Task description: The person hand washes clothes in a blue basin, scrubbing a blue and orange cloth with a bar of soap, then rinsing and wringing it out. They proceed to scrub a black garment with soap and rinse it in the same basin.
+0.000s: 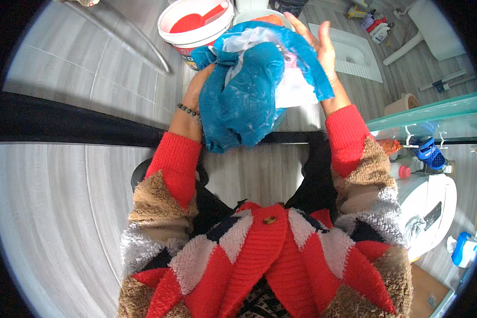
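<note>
A blue garment (244, 95) with a white, printed section (297, 87) hangs bunched between my two hands; pale streaks, perhaps suds, mark it. At its left side, my left hand (199, 87), with a beaded bracelet at the wrist, grips the fabric; most of its fingers are hidden behind the folds. My right hand (326, 53) is open against the right edge, fingers stretched out and spread, the cloth lying against the palm and wrist. Just beyond the garment is a white tub (249, 13) with something orange in it, mostly covered by the cloth.
A white bucket (167, 24) holding a red scoop (191, 22) stands at far left, beside a metal hose (127, 42). A squat toilet (350, 50) lies at far right. A glass shelf edge (429, 111) and a white washing machine (429, 212) are on the right. A dark sill (79, 119) crosses the floor.
</note>
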Tool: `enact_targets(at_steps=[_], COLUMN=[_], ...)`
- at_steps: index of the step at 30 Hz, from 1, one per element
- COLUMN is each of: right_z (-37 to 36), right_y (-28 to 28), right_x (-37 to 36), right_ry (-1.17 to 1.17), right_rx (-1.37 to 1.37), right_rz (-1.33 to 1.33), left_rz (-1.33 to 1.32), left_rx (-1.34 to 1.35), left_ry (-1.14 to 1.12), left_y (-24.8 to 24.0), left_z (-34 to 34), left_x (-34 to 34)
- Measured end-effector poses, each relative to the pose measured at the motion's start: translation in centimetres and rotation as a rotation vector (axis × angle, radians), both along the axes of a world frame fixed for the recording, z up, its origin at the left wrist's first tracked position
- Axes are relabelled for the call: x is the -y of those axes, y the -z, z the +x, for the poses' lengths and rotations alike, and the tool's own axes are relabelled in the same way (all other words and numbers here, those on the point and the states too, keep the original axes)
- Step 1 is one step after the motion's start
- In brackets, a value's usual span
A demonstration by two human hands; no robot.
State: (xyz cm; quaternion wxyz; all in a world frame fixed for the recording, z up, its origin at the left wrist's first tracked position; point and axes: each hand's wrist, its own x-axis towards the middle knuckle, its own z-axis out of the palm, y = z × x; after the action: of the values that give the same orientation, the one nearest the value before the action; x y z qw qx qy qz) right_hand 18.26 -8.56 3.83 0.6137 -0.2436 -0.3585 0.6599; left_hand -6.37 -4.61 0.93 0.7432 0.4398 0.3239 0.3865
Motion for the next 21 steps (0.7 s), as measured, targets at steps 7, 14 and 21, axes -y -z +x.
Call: enact_targets(at_steps=[7, 14, 21], right_z=[-7.0, -7.7, -5.9], right_y=[2.0, 3.9, 3.9], right_x=[2.3, 1.2, -0.4], right_ry=[0.321, 0.406, 0.542], right_rx=[1.110, 1.224, 0.328], right_rz=[0.496, 0.316, -0.040], left_rz=[-0.264, -0.115, 0.074], left_rx=[0.372, -0.021, 0.058], left_ry=[-0.001, -0.411, 0.103], left_y=[4.0, 4.0, -2.3], left_z=[0.2, 3.4, 5.4], left_x=[-2.9, -3.5, -2.6])
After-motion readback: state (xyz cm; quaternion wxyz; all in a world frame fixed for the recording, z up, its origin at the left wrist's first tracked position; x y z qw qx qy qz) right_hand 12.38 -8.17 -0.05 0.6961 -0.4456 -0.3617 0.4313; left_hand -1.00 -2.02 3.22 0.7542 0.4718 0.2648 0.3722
